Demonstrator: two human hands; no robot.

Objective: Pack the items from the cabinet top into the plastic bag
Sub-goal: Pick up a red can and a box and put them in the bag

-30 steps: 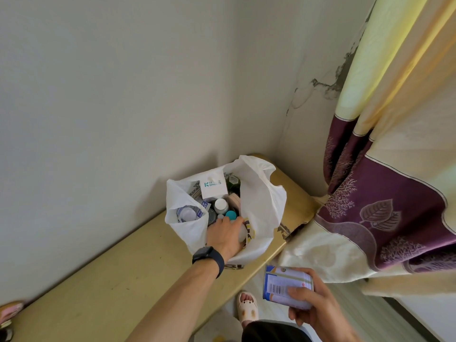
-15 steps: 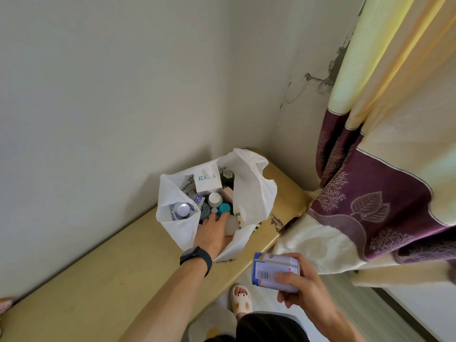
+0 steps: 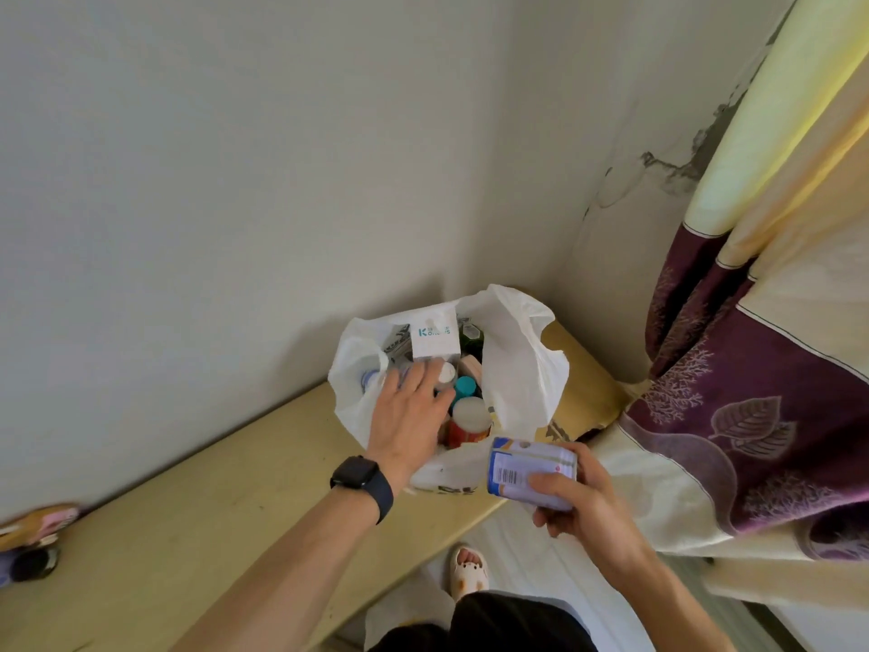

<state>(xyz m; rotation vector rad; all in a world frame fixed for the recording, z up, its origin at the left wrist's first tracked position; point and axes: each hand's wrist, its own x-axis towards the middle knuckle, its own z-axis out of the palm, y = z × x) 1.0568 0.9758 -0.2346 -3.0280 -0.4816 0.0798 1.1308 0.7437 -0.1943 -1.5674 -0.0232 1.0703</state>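
White plastic bag (image 3: pixel 522 369) sits open on the yellowish surface (image 3: pixel 211 534), pushed into the corner by the wall, near the curtain (image 3: pixel 776 369). Bag's got stuff in it: white box (image 3: pixel 435 341) w/ teal lettering upright at the back, a teal cap (image 3: pixel 465 387) in the middle, a jar (image 3: pixel 470 418) w/ white lid & red label at the front, plus other bottles I can't make out. L hand (image 3: pixel 409 416) is over the bag's mouth, palm down, fingers straight & spread, tips by the box. Can't tell if they touch anything; it holds nothing. Black watch (image 3: pixel 362 482) on that wrist. R hand (image 3: pixel 583 505) is off the surface's front edge, just beside the bag, fingers & thumb wrapped round a can (image 3: pixel 531 472) lying sideways, white/blue label w/ barcode facing up. Far left of the surface: a few blurry items (image 3: pixel 33 538), too smeared to ID. Below, a foot in a pale slipper (image 3: pixel 468 564) on the floor.
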